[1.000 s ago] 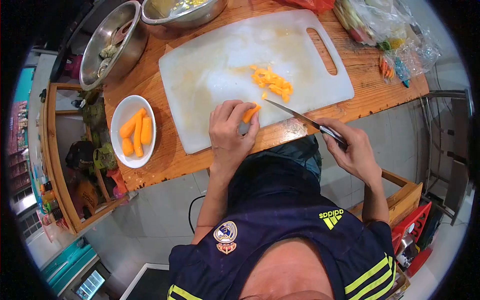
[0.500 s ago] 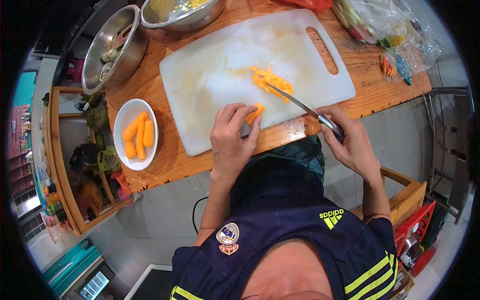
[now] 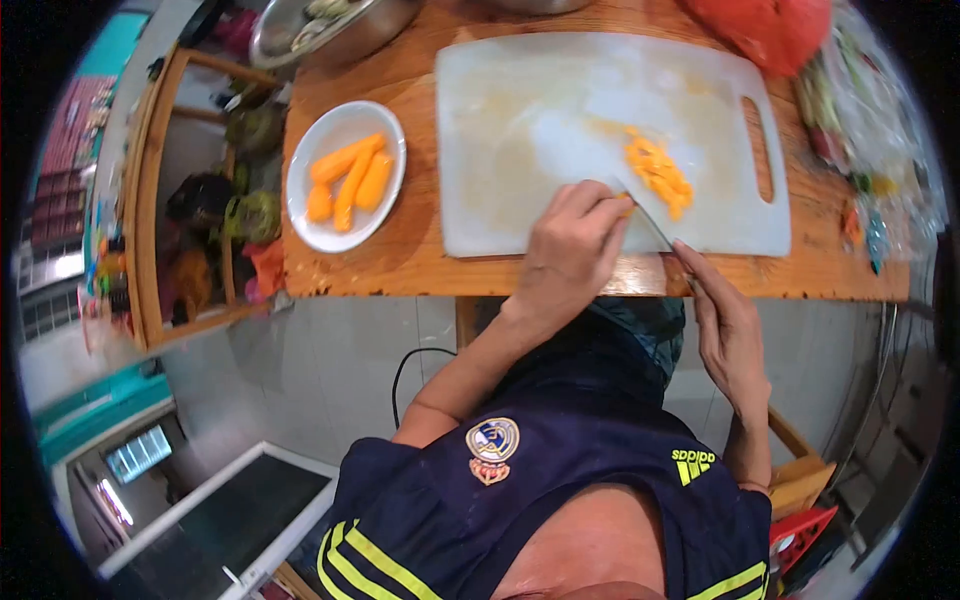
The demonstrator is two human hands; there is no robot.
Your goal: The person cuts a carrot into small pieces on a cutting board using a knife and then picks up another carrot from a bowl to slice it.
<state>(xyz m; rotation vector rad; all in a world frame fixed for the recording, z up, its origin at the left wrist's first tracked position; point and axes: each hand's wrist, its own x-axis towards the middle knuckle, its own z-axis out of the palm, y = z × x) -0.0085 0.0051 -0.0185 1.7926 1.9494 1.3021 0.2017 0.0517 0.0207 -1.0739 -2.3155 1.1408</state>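
My left hand (image 3: 572,245) is closed at the near edge of the white cutting board (image 3: 510,130), its fingertips pinching a piece of orange carrot (image 3: 627,203) that is mostly hidden. In my right hand (image 3: 728,345) is a knife (image 3: 653,222), its handle covered by the fingers. The blade points away to the left, its tip end right beside the carrot piece and my left fingertips. Chopped carrot (image 3: 660,175) lies in a small heap on the board, just beyond the blade.
A white bowl (image 3: 298,205) with several peeled carrots (image 3: 348,160) stands left of the board on the wooden table (image 3: 420,275). A metal basin (image 3: 375,32) is at the back left. At the right are a red plastic bag (image 3: 770,30) and bagged vegetables (image 3: 850,110).
The view has turned and shifted, so the board now lies straighter. The knife blade has moved from the chopped heap to the carrot piece at my left fingertips.
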